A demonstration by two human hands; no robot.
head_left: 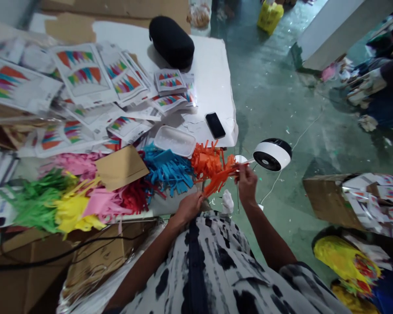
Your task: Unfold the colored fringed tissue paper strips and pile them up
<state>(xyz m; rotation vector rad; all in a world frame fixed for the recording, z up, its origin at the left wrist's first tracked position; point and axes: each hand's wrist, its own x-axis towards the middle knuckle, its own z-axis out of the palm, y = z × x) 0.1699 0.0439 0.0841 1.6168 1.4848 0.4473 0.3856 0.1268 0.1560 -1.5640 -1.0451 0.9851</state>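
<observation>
An orange paper tassel (218, 179) is stretched between my two hands at the table's front right corner. My left hand (190, 204) is closed on its lower end, close to my shirt. With its fingers pinched, my right hand (246, 178) grips the strips at the other end. Just behind lies a pile of orange tassels (205, 161). To its left are blue tassels (168, 169), dark red ones (136, 198), pink ones (106, 205), yellow ones (75, 209) and green ones (36, 198). A brown card (122, 168) rests on the heap.
Printed packets (81, 74) cover the table's left side. A white tray (175, 140), a phone (215, 125) and a black case (172, 41) lie on it. Right of the table stands a white fan (272, 155) with a cord. A cardboard box (330, 200) sits on the floor.
</observation>
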